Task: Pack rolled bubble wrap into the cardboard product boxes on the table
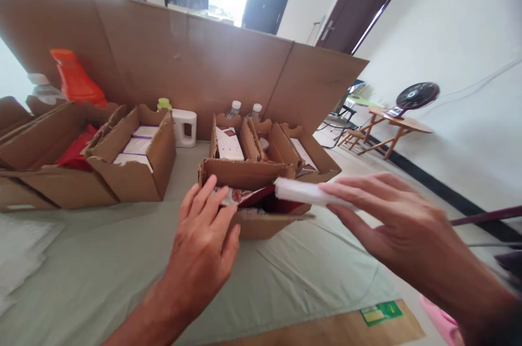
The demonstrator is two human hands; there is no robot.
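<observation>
My right hand (387,215) pinches a slim white roll (299,192), plastic-looking and slightly blurred, between thumb and fingers. The roll's far end is above the right part of an open cardboard box (259,228) on the cloth. Inside that box are a red-edged packet with a food picture (240,196) and something clear beneath it. My left hand (207,240) lies over the box's left end, fingers apart and stretched across the rim by the packet. Whether its fingertips press on the packet, I cannot tell.
Behind stand several cardboard bins (277,142) with white boxes. To the left, more bins (134,164) hold white packs and a red packet (79,147). An orange bottle (79,79) and white jug (185,127) stand before a cardboard screen (196,63). Clear plastic (22,259) lies left.
</observation>
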